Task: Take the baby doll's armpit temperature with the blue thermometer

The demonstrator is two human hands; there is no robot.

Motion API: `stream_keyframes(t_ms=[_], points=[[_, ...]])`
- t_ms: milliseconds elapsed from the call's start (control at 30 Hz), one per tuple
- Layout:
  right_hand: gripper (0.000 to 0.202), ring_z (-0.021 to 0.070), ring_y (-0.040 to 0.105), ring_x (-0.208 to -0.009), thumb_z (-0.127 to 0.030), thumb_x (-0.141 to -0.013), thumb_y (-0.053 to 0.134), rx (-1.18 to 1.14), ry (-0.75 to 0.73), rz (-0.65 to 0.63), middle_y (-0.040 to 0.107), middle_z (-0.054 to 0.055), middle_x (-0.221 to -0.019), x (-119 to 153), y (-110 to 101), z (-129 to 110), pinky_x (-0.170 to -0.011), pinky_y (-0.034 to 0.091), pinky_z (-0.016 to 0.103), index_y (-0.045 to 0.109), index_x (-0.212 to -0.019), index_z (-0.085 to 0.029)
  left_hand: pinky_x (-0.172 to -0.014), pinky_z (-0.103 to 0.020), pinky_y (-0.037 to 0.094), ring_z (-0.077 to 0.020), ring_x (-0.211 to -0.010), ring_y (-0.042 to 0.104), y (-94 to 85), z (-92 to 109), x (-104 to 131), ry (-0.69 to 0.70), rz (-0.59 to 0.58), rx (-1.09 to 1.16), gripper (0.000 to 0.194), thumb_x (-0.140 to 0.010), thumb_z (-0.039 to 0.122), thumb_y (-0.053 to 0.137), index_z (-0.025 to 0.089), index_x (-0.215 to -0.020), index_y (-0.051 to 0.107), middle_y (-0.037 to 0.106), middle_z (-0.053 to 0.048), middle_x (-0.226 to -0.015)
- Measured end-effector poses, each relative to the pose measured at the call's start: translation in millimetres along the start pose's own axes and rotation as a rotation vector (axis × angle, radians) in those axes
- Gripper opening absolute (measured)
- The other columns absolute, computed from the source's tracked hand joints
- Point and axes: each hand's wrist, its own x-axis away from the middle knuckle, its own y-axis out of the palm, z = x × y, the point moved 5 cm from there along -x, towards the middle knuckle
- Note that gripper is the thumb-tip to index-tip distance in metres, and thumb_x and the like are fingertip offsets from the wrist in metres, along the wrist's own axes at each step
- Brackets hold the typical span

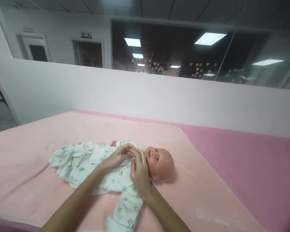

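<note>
A baby doll (161,162) lies on its back, its head to the right and its face turned up. It is dressed in white baby clothes (116,178) printed with small green and grey figures. My left hand (120,155) is closed at the neckline, fingertips pinching the cloth. Right beside it, my right hand (140,172) also pinches the collar, just below the doll's chin. A small bluish spot, perhaps a snap, shows between my fingers. One sleeve stretches toward me, and a brown doll hand (113,143) sticks out of the far sleeve.
Under the doll is a pale pink blanket (203,199) over a darker pink surface (244,158). A white partition (145,93) rises behind it. Beyond stand doorways and a large dark window (178,48) with heart stickers and reflected ceiling lights.
</note>
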Motion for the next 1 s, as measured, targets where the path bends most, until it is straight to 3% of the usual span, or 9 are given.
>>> stream_keyframes(t_ms=[233, 333, 400, 467, 600, 667, 833, 1000], points=[[0.039, 0.0168, 0.048, -0.106, -0.007, -0.085, 0.033, -0.023, -0.003, 0.063, 0.048, 0.008, -0.112, 2.3, 3.5, 5.7, -0.092, 0.046, 0.034, 0.05, -0.117, -0.022, -0.073, -0.027, 0.042, -0.0157, -0.078, 0.056, -4.2, -4.6, -1.0, 0.0, 0.027, 0.032, 0.032, -0.069, 0.024, 0.066, 0.019, -0.098, 0.053, 0.059, -0.001, -0.077], [0.041, 0.0163, 0.049, -0.103, -0.003, -0.083, 0.032, -0.016, -0.013, 0.087, 0.048, 0.009, -0.109, 4.7, 3.6, 6.8, -0.09, 0.046, 0.032, 0.053, -0.113, -0.021, -0.07, -0.026, 0.042, -0.0155, -0.075, 0.057, -17.2, 0.6, 5.9, 0.036, 0.139, -0.06, 0.029, -0.069, 0.028, 0.066, 0.019, -0.095, 0.055, 0.061, -0.002, -0.078], [0.04, 0.0159, 0.049, -0.103, -0.002, -0.082, 0.032, -0.021, -0.024, 0.096, 0.049, 0.009, -0.108, 5.9, 3.1, 5.9, -0.089, 0.046, 0.031, 0.054, -0.11, -0.02, -0.07, -0.026, 0.042, -0.0157, -0.074, 0.057, -29.7, 9.3, 16.8, 0.095, 0.292, -0.176, 0.027, -0.07, 0.031, 0.065, 0.019, -0.093, 0.057, 0.061, -0.001, -0.077], [0.039, 0.0157, 0.05, -0.103, -0.002, -0.082, 0.032, -0.024, -0.039, 0.102, 0.049, 0.009, -0.107, 6.5, 2.4, 4.2, -0.089, 0.047, 0.03, 0.056, -0.108, -0.02, -0.073, -0.028, 0.042, -0.018, -0.077, 0.057, -35.9, 17.8, 29.3, 0.12, 0.356, -0.369, 0.023, -0.074, 0.035, 0.059, 0.019, -0.091, 0.058, 0.062, -0.003, -0.078], [0.039, 0.0158, 0.05, -0.102, -0.002, -0.082, 0.031, -0.018, -0.086, 0.082, 0.05, 0.009, -0.106, 7.0, 2.7, 0.6, -0.088, 0.047, 0.03, 0.057, -0.106, -0.019, -0.083, -0.032, 0.038, -0.0226, -0.088, 0.055, -32.9, 22.9, 50.3, 0.127, 0.293, -0.925, 0.023, -0.077, 0.04, 0.053, 0.023, -0.09, 0.062, 0.064, -0.003, -0.087], [0.041, 0.0165, 0.05, -0.103, -0.001, -0.081, 0.031, 0.004, -0.109, 0.053, 0.049, 0.01, -0.107, 7.2, 4.4, -0.2, -0.088, 0.047, 0.031, 0.056, -0.107, -0.019, -0.084, -0.033, 0.038, -0.0231, -0.092, 0.054, -29.7, 18.2, 58.2, 0.158, 0.266, -1.087, 0.025, -0.079, 0.04, 0.051, 0.024, -0.095, 0.061, 0.064, -0.003, -0.094], [0.044, 0.0194, 0.047, -0.106, 0.002, -0.076, 0.033, 0.058, -0.059, 0.014, 0.048, 0.011, -0.109, 7.0, 9.2, 3.8, -0.089, 0.044, 0.035, 0.055, -0.108, -0.018, -0.083, -0.034, 0.039, -0.0224, -0.092, 0.054, -24.7, 5.4, 69.4, 0.321, 0.374, -1.251, 0.026, -0.082, 0.032, 0.044, 0.021, -0.102, 0.058, 0.062, -0.007, -0.099], [0.047, 0.0177, 0.048, -0.101, 0.005, -0.07, 0.033, 0.013, -0.019, 0.013, 0.048, 0.009, -0.108, 7.8, 10.3, 6.3, -0.087, 0.045, 0.032, 0.059, -0.102, -0.018, -0.08, -0.035, 0.04, -0.0224, -0.089, 0.055, -17.1, -1.5, 74.1, 0.495, 0.39, -1.341, 0.024, -0.081, 0.022, 0.045, 0.02, -0.1, 0.059, 0.063, -0.008, -0.096]])
